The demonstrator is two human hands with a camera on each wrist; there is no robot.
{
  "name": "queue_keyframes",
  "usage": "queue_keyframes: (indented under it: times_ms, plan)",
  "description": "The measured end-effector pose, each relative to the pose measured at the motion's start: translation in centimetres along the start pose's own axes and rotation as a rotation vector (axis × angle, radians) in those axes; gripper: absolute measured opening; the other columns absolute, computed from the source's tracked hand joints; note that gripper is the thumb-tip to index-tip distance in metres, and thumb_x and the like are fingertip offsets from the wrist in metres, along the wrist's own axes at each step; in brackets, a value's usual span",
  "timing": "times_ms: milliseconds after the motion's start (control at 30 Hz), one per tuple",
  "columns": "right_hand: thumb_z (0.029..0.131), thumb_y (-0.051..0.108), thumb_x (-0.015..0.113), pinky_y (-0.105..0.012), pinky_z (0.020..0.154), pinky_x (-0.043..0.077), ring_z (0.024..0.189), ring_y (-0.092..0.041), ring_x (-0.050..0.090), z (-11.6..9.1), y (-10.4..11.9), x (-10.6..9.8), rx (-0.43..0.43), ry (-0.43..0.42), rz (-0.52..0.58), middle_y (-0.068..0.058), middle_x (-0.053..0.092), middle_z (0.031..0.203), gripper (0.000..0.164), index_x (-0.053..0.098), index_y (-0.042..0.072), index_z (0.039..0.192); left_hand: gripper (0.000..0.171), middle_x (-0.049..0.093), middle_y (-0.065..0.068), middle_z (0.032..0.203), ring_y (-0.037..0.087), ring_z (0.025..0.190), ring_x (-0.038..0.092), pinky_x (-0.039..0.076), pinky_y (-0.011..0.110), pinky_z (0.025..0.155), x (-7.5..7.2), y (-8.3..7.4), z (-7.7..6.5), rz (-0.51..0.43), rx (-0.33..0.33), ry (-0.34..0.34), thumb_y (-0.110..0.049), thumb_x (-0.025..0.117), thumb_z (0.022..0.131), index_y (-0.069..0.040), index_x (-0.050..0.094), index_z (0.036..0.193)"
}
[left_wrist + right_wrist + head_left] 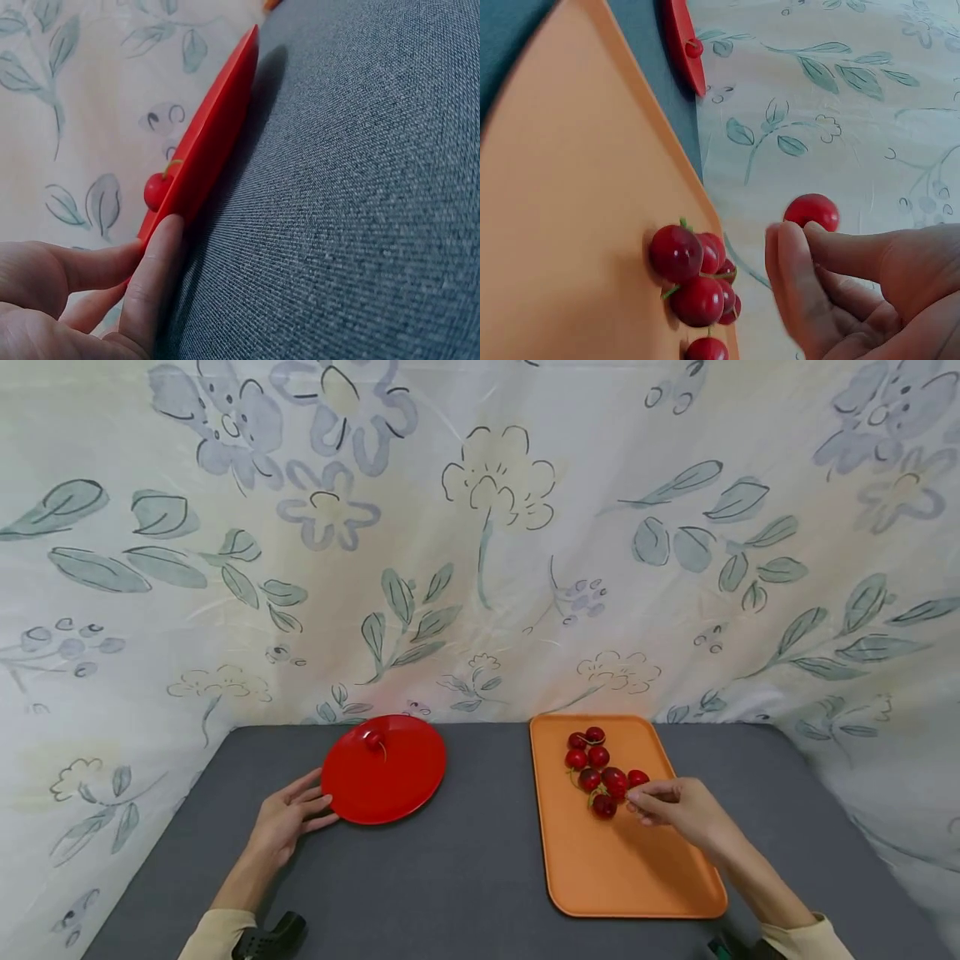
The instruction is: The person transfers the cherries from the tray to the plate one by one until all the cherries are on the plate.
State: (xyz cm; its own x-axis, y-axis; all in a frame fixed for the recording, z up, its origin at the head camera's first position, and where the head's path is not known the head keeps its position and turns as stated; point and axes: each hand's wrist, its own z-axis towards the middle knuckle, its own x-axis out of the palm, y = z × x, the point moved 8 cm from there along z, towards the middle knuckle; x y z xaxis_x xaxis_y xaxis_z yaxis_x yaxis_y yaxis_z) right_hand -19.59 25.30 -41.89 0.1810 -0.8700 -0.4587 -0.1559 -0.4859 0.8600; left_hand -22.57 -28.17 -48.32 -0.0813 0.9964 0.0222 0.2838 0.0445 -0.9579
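My right hand (686, 810) has a cherry (811, 210) pinched at the fingertips; whether I have the fruit itself or only its stem, I cannot tell. In the right wrist view it stands apart from the cluster (598, 757), which lies toward the far end of the orange tray (600, 881), stems poking out at odd angles. My right hand is over the tray's right half, just beside those cherries.

My left hand (281, 822) lightly grips the red plate (397, 789) by its near left rim, one finger over the edge and another against the outer side. A lone cherry (373, 740) sits on the plate, toward its far side. Plate and tray lie well apart on the grey table (480, 877), a flowered cloth (510, 668) behind.

I judge this to be the pick-up step of shifting fruit from tray to plate, with much left to do. The next move calls for raising the pinched cherry clear, carrying it leftward and letting go low over the plate, so it won't roll, while my left hand steadies the rim.
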Motion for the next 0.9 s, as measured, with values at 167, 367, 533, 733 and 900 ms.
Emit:
queue_keyframes:
  times_ms: [167,367,533,733,900]
  plan:
    - [0.096,0.019,0.065,-0.038,0.083,0.059,0.089,-0.02,0.072,1.0,1.0,0.5,-0.011,0.02,0.123,-0.016,0.071,0.109,0.041,0.062,-0.013,0.122,0.065,0.051,0.019,0.14,0.011,0.092,0.069,0.059,0.036,0.083,0.1,0.1,0.1,-0.009,-0.003,-0.006,0.001,0.057,0.097,-0.005,0.026,0.155]
    - [0.096,0.019,0.066,-0.037,0.087,0.058,0.09,-0.015,0.072,2.4,2.4,1.6,-0.038,0.092,0.24,-0.017,0.071,0.11,0.043,0.06,-0.013,0.124,0.065,0.05,0.02,0.141,0.01,0.093,0.069,0.059,0.036,0.083,0.3,0.2,0.1,-0.004,-0.002,-0.008,0.002,0.056,0.097,-0.005,0.026,0.155]
    - [0.095,0.019,0.066,-0.035,0.087,0.058,0.088,-0.014,0.072,3.1,3.7,3.1,-0.07,0.146,0.3,-0.015,0.072,0.105,0.045,0.059,-0.013,0.125,0.066,0.049,0.022,0.142,0.011,0.093,0.069,0.059,0.037,0.083,0.2,0.3,0.1,0.007,-0.004,-0.012,0.001,0.057,0.097,-0.005,0.026,0.155]
    - [0.094,0.018,0.068,-0.034,0.085,0.059,0.089,-0.019,0.072,4.1,6.0,4.8,-0.085,0.154,0.356,-0.012,0.073,0.099,0.044,0.06,-0.013,0.123,0.066,0.052,0.018,0.139,0.011,0.092,0.069,0.059,0.037,0.083,-0.1,0.4,0.4,0.009,-0.004,-0.022,0.0,0.058,0.097,-0.006,0.027,0.155]
    - [0.092,0.015,0.069,-0.036,0.085,0.058,0.091,-0.023,0.072,5.5,7.5,6.7,-0.093,0.172,0.394,-0.018,0.072,0.103,0.04,0.062,-0.012,0.121,0.066,0.047,0.022,0.143,0.011,0.092,0.069,0.059,0.037,0.083,-0.1,0.3,0.5,0.012,0.001,-0.021,-0.001,0.058,0.097,-0.006,0.027,0.155]
